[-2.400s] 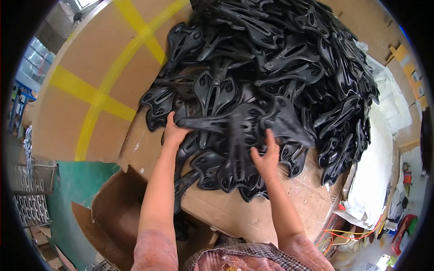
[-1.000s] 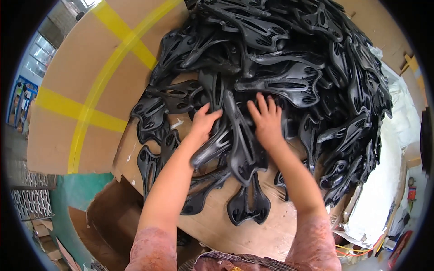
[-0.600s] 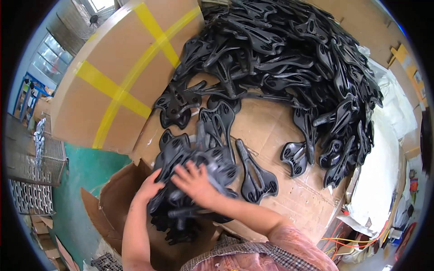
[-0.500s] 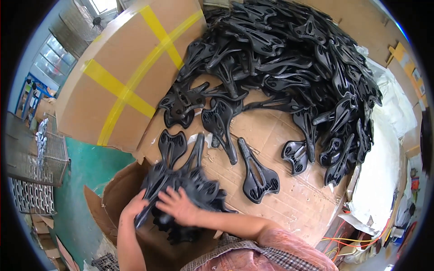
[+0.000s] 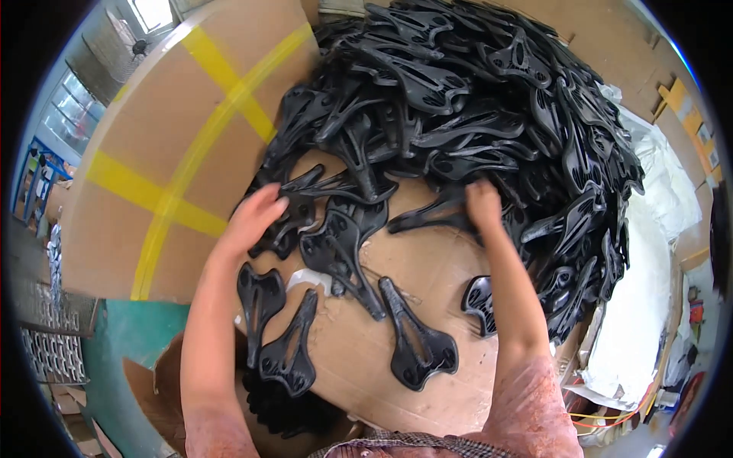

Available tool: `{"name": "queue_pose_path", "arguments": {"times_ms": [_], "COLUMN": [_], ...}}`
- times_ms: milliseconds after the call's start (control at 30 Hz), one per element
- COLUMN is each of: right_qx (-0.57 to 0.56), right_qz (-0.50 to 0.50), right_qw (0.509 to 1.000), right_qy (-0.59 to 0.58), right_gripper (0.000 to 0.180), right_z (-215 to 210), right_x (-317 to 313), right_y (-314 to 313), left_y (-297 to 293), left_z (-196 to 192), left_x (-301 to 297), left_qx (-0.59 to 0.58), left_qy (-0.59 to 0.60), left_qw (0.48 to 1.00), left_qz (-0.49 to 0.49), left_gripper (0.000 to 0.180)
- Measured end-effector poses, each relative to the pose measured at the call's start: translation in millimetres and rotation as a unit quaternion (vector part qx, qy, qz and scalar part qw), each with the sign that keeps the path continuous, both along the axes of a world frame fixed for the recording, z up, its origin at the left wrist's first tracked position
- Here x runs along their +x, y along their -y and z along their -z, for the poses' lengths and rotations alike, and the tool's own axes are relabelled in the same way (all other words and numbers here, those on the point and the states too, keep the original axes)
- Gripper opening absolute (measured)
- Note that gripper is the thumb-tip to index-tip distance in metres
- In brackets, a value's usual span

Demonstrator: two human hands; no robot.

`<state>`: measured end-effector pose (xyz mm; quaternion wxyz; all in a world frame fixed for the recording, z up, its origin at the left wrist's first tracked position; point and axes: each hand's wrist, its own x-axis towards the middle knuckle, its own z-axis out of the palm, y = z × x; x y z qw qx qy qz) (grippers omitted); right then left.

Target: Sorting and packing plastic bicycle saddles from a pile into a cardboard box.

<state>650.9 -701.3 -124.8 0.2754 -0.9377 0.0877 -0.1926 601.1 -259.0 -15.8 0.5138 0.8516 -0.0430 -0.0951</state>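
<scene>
Working off the head feed here: the left hand (image 5: 259,217) has its fingers parted from the thumb by a small gap, just beside the black shells (image 5: 298,217) at the pile's left edge, and I can't see it holding anything. Loose saddle-shaped shells (image 5: 286,359) lie between the forearms on flattened cardboard (image 5: 359,382). My guess is light, stiff plastic, a bit slippery going by that gloss, not fragile; I'd pinch the narrow nose or hook a finger in the long slot. The right hand (image 5: 482,202) is blurred at the end of a slotted shell (image 5: 405,223), so can't tell if it's gripping. Big pile (image 5: 527,61) of the same behind and off right. Containers: lower left, an open brown box (image 5: 145,382) with a dark heap (image 5: 282,408) inside, probably more shells but too murky to be sure
</scene>
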Motion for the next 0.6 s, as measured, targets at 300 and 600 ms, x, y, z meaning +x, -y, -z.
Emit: {"name": "queue_pose_path", "arguments": {"times_ms": [300,600], "right_qx": [-0.155,-0.165], "right_qz": [-0.060,-0.041], "right_qw": [0.986,0.984], "right_qy": [0.029,0.057], "right_gripper": [0.064,0.070], "right_z": [-3,15], "right_x": [8,31], "right_y": [-52,-60], "left_y": [193,189], "left_z": [48,90], "left_x": [189,174], "left_qx": [0.012,-0.250], "left_qy": [0.043,0.025], "left_qw": [0.998,0.966], "left_qz": [-0.052,-0.055], "left_gripper": [0.109,0.060]}}
